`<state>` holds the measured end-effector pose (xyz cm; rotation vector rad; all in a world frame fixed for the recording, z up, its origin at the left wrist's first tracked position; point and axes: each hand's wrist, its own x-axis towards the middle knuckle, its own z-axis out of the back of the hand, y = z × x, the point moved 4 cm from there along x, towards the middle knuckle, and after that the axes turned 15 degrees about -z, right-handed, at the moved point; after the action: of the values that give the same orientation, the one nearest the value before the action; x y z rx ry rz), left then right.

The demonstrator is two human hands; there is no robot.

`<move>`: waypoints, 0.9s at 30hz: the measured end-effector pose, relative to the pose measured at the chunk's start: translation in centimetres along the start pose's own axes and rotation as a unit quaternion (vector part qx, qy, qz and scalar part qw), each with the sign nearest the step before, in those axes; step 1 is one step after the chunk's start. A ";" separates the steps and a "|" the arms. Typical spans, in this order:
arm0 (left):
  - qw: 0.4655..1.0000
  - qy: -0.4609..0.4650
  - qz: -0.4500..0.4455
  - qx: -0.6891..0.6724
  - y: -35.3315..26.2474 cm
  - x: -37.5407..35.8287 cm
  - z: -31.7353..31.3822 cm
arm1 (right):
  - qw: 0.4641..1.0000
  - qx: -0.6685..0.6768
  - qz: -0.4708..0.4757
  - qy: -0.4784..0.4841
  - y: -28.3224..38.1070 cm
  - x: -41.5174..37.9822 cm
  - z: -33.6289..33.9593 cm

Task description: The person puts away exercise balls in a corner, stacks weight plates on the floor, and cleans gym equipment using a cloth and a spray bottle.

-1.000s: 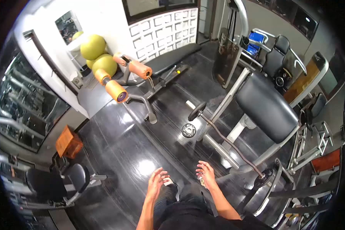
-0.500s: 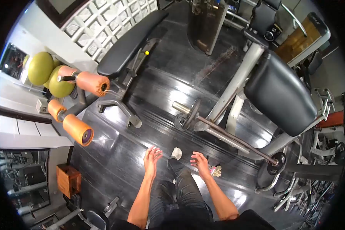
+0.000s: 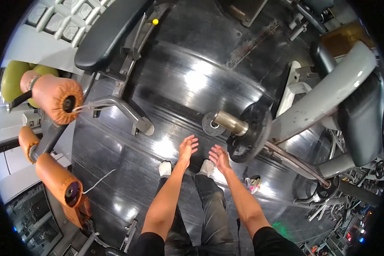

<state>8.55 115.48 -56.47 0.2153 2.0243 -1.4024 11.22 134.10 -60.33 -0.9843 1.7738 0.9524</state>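
Observation:
Both of my hands reach forward over the dark floor, with nothing in them. My left hand (image 3: pixel 188 149) has its fingers stretched out and a little apart. My right hand (image 3: pixel 219 158) is spread too, its fingers toward the left hand without touching it. Nearest to the right hand is a black weight plate (image 3: pixel 251 133) on a barbell machine's metal sleeve (image 3: pixel 231 123). A smaller round plate (image 3: pixel 213 124) lies on the floor just ahead of both hands. My feet in white socks (image 3: pixel 207 167) show below the hands.
On the left stands a bench with a black pad (image 3: pixel 111 36) and orange foam rollers (image 3: pixel 57 179). A grey machine frame (image 3: pixel 324 100) with a black seat (image 3: pixel 362 123) fills the right. Small colourful items (image 3: pixel 254 184) lie on the floor to the right of my feet.
I have come closer to the weight plate, which now looks larger. My hands have drawn nearer to each other and both feet are now visible.

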 end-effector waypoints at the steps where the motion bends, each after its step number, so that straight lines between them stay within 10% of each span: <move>1: 1.000 0.001 0.010 0.013 1.2 1.2 0.3 | 1.000 0.016 0.004 -0.006 -0.3 2.2 1.0; 11: 0.996 0.049 0.067 0.042 8.7 9.8 2.3 | 0.978 -0.115 0.000 -0.174 1.5 19.4 5.9; 14: 0.992 0.085 0.081 0.052 9.5 11.3 3.5 | 0.794 -0.527 0.136 -0.271 2.1 24.4 6.2; 21: 0.986 0.098 0.089 0.098 10.2 12.9 8.2 | 0.667 -0.672 0.058 -0.316 1.9 27.8 3.9; 27: 0.981 0.094 0.120 0.121 11.3 12.9 10.5 | 0.698 -0.641 -0.032 -0.317 2.5 24.8 0.1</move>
<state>8.42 107.97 -75.10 0.6984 1.8946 -1.5144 1.31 129.48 -82.78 -1.2191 0.2711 2.2290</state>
